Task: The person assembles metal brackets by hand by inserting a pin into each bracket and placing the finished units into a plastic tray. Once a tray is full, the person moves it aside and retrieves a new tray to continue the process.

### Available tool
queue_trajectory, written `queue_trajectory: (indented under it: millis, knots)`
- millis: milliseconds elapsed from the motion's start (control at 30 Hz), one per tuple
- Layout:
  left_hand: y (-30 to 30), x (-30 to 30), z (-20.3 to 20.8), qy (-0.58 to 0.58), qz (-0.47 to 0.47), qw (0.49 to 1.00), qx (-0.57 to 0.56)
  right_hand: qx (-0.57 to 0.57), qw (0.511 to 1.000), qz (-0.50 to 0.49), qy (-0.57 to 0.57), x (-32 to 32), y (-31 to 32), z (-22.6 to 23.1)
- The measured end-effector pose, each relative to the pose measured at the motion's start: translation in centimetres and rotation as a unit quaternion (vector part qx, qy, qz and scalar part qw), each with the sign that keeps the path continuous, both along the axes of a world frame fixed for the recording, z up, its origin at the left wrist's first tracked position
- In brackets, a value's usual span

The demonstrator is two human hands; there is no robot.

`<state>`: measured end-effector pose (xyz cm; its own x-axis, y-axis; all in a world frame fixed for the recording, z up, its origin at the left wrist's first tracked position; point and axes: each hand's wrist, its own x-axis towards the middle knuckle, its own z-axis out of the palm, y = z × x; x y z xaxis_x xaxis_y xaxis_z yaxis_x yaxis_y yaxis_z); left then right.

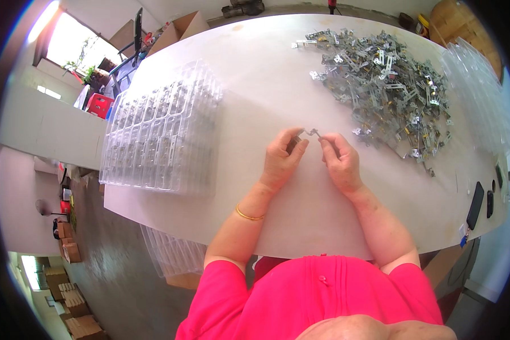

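Observation:
Over the middle of the white table (249,107), my left hand (283,156) and my right hand (340,161) face each other a short way apart. A small metal bracket (311,132) spans the gap between them, pinched at its ends by the fingers of both hands. Its finer details are too small to make out. Beyond my right hand spreads a large heap of small metal parts (391,79), mostly silver with some brass-coloured bits. Left of my left hand stands a stack of clear plastic trays (158,136), with metal parts in their compartments.
More clear plastic trays (476,90) stack at the table's right edge. A black phone (475,205) and small dark items lie at the near right. Below the table's left edge are further clear trays (173,252). Cardboard boxes (82,326) line the floor at far left.

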<state>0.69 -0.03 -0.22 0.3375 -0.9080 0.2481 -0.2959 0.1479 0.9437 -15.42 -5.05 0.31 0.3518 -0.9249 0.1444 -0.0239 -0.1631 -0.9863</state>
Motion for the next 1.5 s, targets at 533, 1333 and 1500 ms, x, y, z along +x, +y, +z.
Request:
queue_trajectory:
  millis: [533, 1333, 1500]
  knots:
    - [0.1, -0.6, -0.1, -0.194, -0.030, 0.972, -0.130, 0.121, 0.983, 0.119, -0.066, -1.6, -1.3, 0.0]
    - [0.3, -0.2, -0.2, -0.066, -0.116, 0.990, -0.054, -0.158, 0.983, 0.094, -0.002, -1.9, -0.5, 0.4]
    - [0.8, 0.1, 1.1, 0.012, -0.165, 0.986, 0.036, -0.139, 0.988, 0.060, -0.005, -1.8, -0.9, -1.1]
